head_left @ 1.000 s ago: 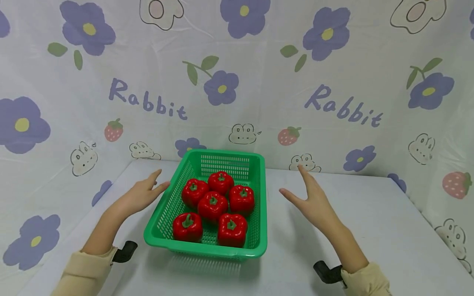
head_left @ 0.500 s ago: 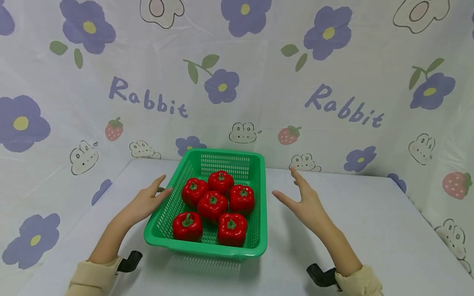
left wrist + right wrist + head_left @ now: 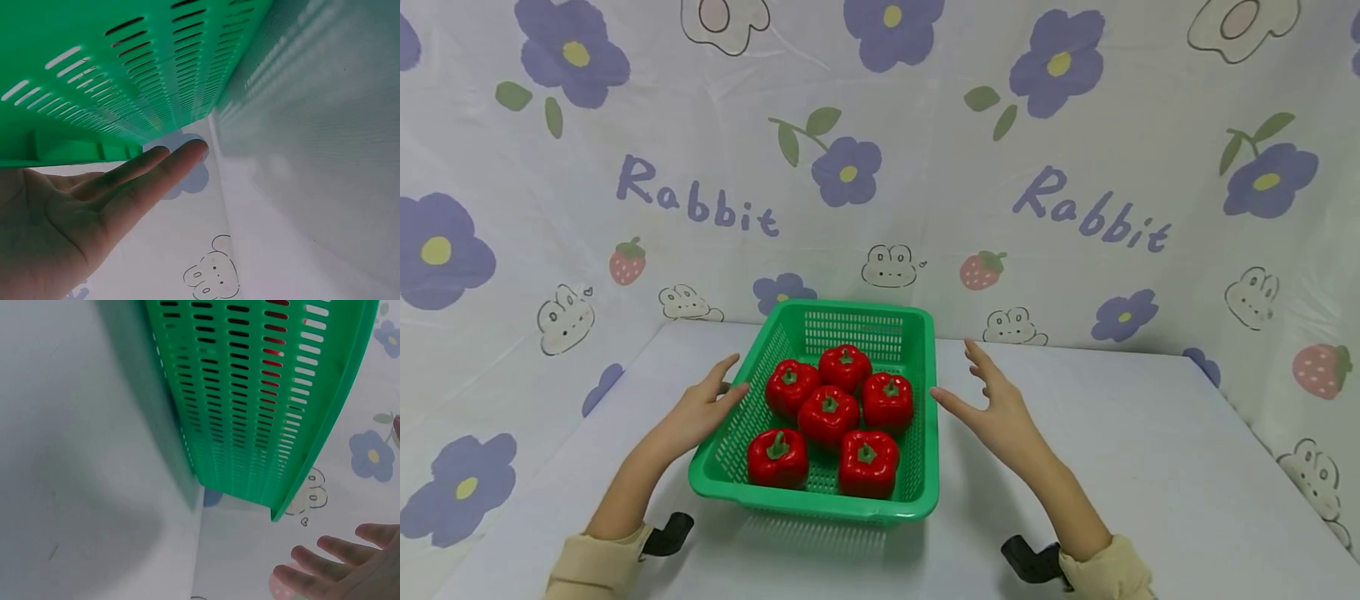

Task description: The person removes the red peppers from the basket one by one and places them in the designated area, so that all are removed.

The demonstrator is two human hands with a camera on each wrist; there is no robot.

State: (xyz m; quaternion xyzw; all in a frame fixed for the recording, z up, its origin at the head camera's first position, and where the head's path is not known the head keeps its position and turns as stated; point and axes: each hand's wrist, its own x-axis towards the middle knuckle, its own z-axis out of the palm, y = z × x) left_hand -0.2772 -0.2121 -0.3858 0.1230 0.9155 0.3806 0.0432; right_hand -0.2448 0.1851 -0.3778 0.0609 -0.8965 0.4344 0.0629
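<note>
A green slotted plastic basket (image 3: 812, 502) stands on the white table, holding several shiny red bell peppers (image 3: 828, 416) with green stems. My left hand (image 3: 697, 412) is at the basket's left side, thumb tip right at the rim, fingers extended along the outside. In the left wrist view, the straight fingers (image 3: 153, 181) lie just below the rim by the slotted wall (image 3: 162, 81). On the opposite side, my right hand (image 3: 1000, 417) is spread, its thumb tip close to the right rim. The right wrist view shows its fingers (image 3: 319, 565) apart from the slotted wall (image 3: 244, 394).
The white table (image 3: 1112, 442) extends to both sides of the basket. Behind it hangs a white curtain (image 3: 940, 167) printed with purple flowers, rabbits and strawberries. A black wrist mount (image 3: 668, 535) sits on the left sleeve and another black mount (image 3: 1032, 560) on the right.
My right hand has moved left, toward the basket's right rim. My left hand has shifted slightly right and down, its thumb now at the left rim. The basket and peppers stay in place.
</note>
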